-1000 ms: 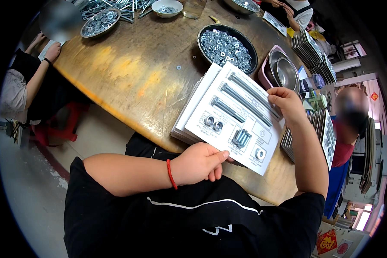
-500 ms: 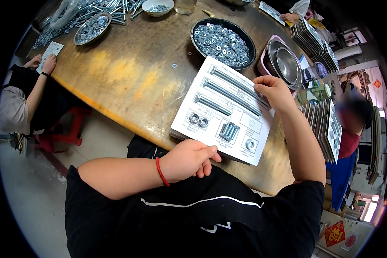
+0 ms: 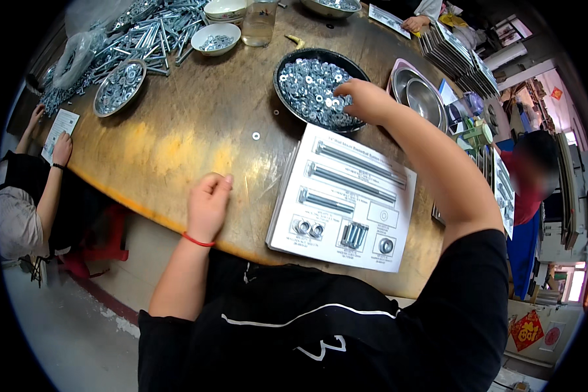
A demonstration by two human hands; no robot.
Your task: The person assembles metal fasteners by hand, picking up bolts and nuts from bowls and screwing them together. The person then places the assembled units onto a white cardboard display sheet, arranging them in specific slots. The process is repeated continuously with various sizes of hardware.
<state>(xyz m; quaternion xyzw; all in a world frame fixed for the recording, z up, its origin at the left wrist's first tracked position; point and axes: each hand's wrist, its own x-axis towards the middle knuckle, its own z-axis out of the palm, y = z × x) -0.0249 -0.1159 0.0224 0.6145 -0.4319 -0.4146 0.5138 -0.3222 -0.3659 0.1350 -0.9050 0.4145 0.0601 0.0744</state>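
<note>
A round dark pan (image 3: 282, 96) full of flat metal washers (image 3: 315, 88) stands on the table. My right hand (image 3: 366, 101) is over its right side, fingers apart and bent down toward the washers, holding nothing I can see. In front of the pan lies a stack of white printed cards (image 3: 362, 196) with pictures of bolts, nuts and a washer; neither hand touches it. My left hand (image 3: 208, 202), with a red cord at the wrist, hovers by the table's near edge left of the stack. Its fingers are curled in, and whatever they hold, if anything, is hidden.
One loose washer (image 3: 256, 136) lies on the table (image 3: 176, 130). Left and beyond are a bowl of washers (image 3: 121, 88), a pile of long bolts (image 3: 160, 39), a white bowl (image 3: 215, 40) and a glass jar (image 3: 259, 26). Metal bowls (image 3: 424, 98) stand right; co-workers sit around.
My right hand has let go of the top card and moved up to the pan of washers. The left hand has swung left, away from the cards, and curled its fingers.
</note>
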